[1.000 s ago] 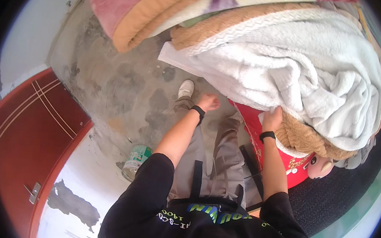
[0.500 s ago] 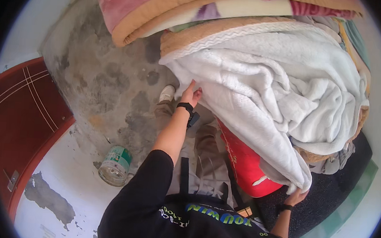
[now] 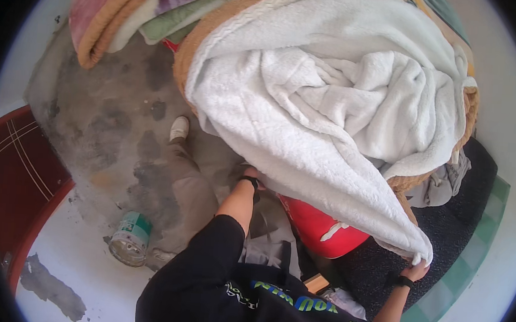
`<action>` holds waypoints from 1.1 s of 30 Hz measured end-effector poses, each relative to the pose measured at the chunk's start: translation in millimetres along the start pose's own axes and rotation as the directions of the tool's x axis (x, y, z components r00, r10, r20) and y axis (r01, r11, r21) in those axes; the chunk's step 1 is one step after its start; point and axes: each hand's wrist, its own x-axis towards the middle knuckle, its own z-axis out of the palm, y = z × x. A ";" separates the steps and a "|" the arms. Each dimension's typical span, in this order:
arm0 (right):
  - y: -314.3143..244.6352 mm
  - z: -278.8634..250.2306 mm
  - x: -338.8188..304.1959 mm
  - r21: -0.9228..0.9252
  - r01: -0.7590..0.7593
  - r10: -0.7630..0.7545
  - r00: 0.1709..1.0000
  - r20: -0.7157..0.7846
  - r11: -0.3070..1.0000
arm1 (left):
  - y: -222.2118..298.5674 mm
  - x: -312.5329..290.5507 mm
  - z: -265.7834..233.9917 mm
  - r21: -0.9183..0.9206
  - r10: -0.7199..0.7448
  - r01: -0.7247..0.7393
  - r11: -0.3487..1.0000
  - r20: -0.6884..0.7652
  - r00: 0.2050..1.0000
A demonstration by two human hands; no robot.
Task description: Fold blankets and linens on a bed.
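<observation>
From the head camera, looking down, there is one big fluffy white blanket with a tan edge (image 3: 333, 106). It is bunched up and fills most of the top and middle of the view. It hangs down in front of the person, from the upper left to a corner at the lower right.

Behind it, at the top left, lies one pile of folded blankets in pink, tan and green (image 3: 131, 8). Under the white blanket there is one red bag with a white cord (image 3: 319, 231). Just beside the bag, to the right, sits one dark fuzzy mat (image 3: 444, 234) with a green checked strip along it.

On the grey patchy concrete floor (image 3: 105, 120) stands one round tin can with a green and white label (image 3: 130, 239), near the person's left leg. One light shoe (image 3: 179, 128) shows farther up. One dark red door (image 3: 17, 180) is at the left edge.

There are two hands. The left hand (image 3: 251, 174), with a black band on the wrist, reaches up under the lower edge of the white blanket and touches it. Its fingers are hidden by the cloth, so I cannot tell how far open they are. The right hand (image 3: 416, 269), also with a black wrist band, is down at the lower right. Its fingers are closed tight on the bottom corner of the white blanket.
</observation>
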 end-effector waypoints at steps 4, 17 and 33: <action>23.0 22.1 22.6 0.105 -0.021 0.007 0.991 0.131 0.994 | -26.6 10.4 14.6 -0.754 0.136 0.209 0.623 0.367 0.920; 105.2 23.3 5.0 0.047 -0.323 0.122 0.484 0.867 0.945 | 216.1 -390.3 -190.3 0.437 0.881 -0.851 0.292 -0.469 0.062; -7.6 105.2 -108.0 0.289 -0.147 -0.001 0.890 0.457 0.946 | 159.1 -525.9 162.7 0.398 0.146 -0.775 0.490 0.839 0.524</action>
